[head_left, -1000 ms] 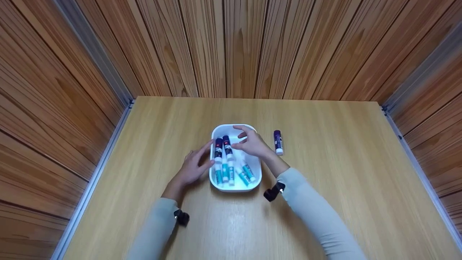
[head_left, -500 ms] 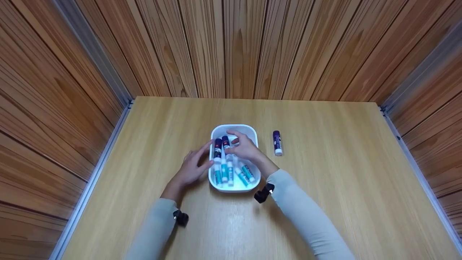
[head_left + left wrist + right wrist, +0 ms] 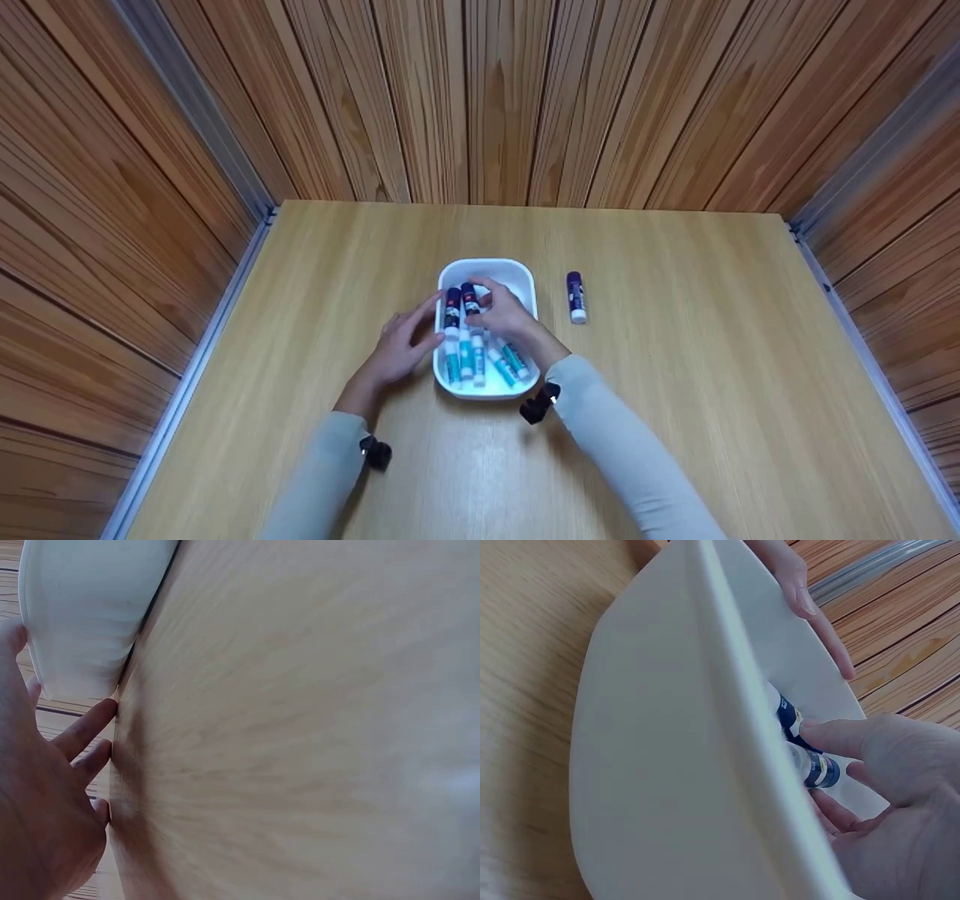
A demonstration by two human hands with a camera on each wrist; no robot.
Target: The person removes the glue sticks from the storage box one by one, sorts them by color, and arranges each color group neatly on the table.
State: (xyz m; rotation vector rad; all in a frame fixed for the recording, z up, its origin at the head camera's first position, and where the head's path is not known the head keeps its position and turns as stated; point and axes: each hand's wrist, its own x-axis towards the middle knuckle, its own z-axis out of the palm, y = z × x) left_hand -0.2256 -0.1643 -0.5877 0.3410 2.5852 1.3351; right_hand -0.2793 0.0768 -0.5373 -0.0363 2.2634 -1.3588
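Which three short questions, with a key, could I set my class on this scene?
1. True or false: one dark-purple, white-ended cylindrical tube lies outside the white, round-cornered, plastic-looking tray.
2. Which reaches inside the tray: the left hand or the right hand?
3. How many teal-and-white cylindrical tubes lie in the tray: A) two, B) five or C) nine?

Key: 1 true; 2 right hand; 3 B.

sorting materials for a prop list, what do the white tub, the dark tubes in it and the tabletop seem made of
White tub: probably plastic, smooth, softly shiny; its rounded corners and rim look moulded. Dark tubes: likely plastic, judging by clean cylinders and printed bands; finish unclear. Tabletop: wood or wood-look laminate, satiny; it shows grain and soft glare.
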